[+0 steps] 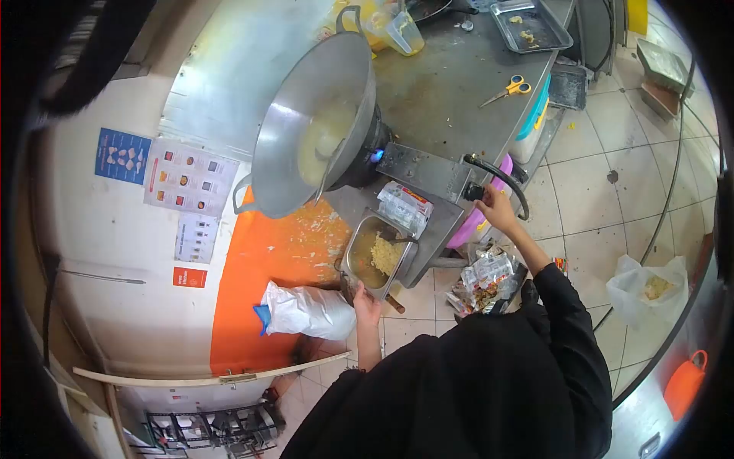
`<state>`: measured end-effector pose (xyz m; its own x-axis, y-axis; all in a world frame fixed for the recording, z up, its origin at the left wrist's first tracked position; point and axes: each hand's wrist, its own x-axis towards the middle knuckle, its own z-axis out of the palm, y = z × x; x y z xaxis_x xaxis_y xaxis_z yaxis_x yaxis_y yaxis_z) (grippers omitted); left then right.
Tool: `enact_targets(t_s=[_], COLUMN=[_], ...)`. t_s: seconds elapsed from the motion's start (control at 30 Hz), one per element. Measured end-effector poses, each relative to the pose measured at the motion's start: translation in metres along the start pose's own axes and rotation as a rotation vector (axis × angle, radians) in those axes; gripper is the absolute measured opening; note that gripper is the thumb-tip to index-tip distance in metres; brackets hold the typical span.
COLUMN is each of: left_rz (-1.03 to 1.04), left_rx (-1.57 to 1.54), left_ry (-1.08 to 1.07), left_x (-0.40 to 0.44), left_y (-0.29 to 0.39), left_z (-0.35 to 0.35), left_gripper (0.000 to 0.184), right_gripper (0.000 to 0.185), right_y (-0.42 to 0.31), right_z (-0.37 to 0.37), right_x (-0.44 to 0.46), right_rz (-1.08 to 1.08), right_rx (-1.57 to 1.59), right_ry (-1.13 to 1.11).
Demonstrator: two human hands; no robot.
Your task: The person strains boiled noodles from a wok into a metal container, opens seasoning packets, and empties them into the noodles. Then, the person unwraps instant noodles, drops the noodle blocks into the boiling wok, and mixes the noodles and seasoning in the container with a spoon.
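My left hand (pixel 366 305) grips the near edge of a metal pan (pixel 356 258) holding a clump of yellowish noodles (pixel 384 255). My right hand (pixel 495 208) is closed on the black knob (pixel 473 191) of a gas stove (pixel 423 167). A blue flame (pixel 376 155) shows at the burner. Above it sits a large tilted wok (pixel 284 130) with pale yellowish liquid (pixel 315 153) and a ladle (pixel 327 157) inside. A printed packet (pixel 405 208) lies on the stove's near side, beside the pan.
Yellow-handled scissors (pixel 506 90) and a metal tray (pixel 530 25) with scraps lie on the steel table (pixel 436 84). Crumpled wrappers (pixel 486 279) are piled near my body. A white sack (pixel 308 311) stands left of the pan. Rightward on the floor is a plastic bag (pixel 649 290).
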<state>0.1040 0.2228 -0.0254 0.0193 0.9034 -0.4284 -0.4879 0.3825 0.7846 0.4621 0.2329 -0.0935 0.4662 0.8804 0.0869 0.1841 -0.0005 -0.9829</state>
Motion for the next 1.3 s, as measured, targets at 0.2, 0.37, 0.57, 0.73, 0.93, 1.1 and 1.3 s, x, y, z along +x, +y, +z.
enact_targets(t_s=[0.2,0.37,0.57,0.73,0.93,1.1,1.3], left_rz=[0.009,0.000,0.010,0.012,0.035,0.032,-0.062], left_rx=[-0.012,-0.008,-0.047,-0.073,-0.038,-0.033,-0.097], left_ry=[0.010,-0.031,-0.029,-0.038,-0.058,-0.067,-0.091], left_x=[0.002,0.010,0.001,0.003,0.011,0.006,0.006], left_y=[-0.002,-0.004,-0.002,-0.004,-0.009,-0.004,-0.001], left_z=[-0.005,-0.019,-0.002,-0.007,-0.019,-0.010,-0.013], left_gripper=[0.023,0.022,0.022,0.024,0.024,0.018,0.020], right_gripper=[0.028,0.028,0.024,0.023,0.021,0.020,0.016], right_y=[0.008,0.004,0.003,0.008,0.002,-0.001,0.009], right_z=[-0.006,-0.008,-0.006,-0.005,-0.005,-0.005,-0.007], right_x=[0.009,0.010,0.009,0.012,0.014,0.015,0.021], right_rz=[0.171,0.369,0.592,0.629,0.669,0.706,0.765], right_rx=[0.141,0.428,0.790,0.807,0.788,0.844,1.059], right_ry=[-0.148,-0.198,-0.206,-0.188,-0.118,-0.099,-0.131])
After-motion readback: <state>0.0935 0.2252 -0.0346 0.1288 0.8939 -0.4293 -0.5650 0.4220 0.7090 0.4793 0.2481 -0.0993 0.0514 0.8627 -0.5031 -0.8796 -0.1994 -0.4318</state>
